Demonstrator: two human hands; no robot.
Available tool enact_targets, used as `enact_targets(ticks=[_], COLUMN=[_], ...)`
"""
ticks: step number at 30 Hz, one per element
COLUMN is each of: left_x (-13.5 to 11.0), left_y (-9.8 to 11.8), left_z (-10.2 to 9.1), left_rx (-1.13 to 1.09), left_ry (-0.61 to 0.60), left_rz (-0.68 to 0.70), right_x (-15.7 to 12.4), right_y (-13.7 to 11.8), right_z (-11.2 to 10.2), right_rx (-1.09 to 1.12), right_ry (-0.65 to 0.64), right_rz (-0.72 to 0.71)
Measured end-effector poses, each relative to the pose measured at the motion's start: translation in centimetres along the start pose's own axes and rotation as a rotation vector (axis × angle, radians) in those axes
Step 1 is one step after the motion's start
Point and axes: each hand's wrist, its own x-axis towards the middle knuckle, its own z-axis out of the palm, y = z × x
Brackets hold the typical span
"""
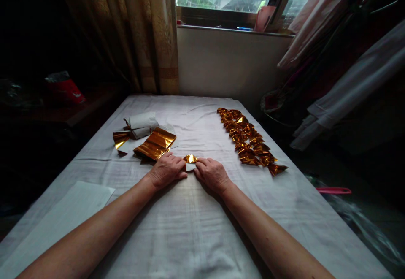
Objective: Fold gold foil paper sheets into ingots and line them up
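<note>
Between my two hands, low over the white cloth, is a small piece of gold foil [190,158] with a white part [190,167] on its near side. The fingers of my left hand [167,170] are closed on its left end. My right hand [211,174] pinches the right end. Just beyond my left hand lies a stack of gold foil sheets [156,143]. Two columns of twisted gold foil pieces [248,137] lie along the right side of the table. My fingers hide the ends of the held piece.
White cloth covers the table [202,114]. Behind the foil stack sit a whitish bundle [143,123] and a gold foil scrap [120,139]. A pale sheet [79,205] lies at the left. Clothes [357,85] hang to the right; a curtain [158,38] hangs behind.
</note>
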Motion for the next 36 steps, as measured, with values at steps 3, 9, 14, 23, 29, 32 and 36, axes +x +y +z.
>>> enact_targets(ticks=[3, 9, 14, 23, 29, 32, 36], left_x=[-0.1, -0.9, -2.1, -2.6, -2.3, -1.9, -1.3], left_y=[0.3, 0.9, 1.6, 2.2, 2.0, 1.9, 1.8], left_z=[0.1, 0.2, 0.8, 1.2, 1.1, 1.0, 0.8], left_rx=[-0.012, -0.123, -0.268, -0.304, -0.277, -0.265, -0.238], left_ry=[0.039, 0.088, 0.167, 0.195, 0.154, 0.142, 0.114], left_rz=[-0.060, -0.177, -0.313, -0.358, -0.439, -0.478, -0.512], right_x=[-0.1, -0.7, -1.3, -1.3, -0.7, -0.3, 0.1], right_y=[0.3, 0.9, 1.1, 0.6, 1.1, 0.9, 0.6], right_z=[0.3, 0.5, 0.8, 0.4, 1.3, 1.6, 1.6], right_rx=[0.042, 0.160, 0.275, 0.268, 0.436, 0.479, 0.513], right_ry=[0.038, 0.059, 0.082, 0.107, 0.085, 0.084, 0.081], right_rz=[-0.005, 0.013, 0.093, -0.040, 0.150, 0.287, 0.404])
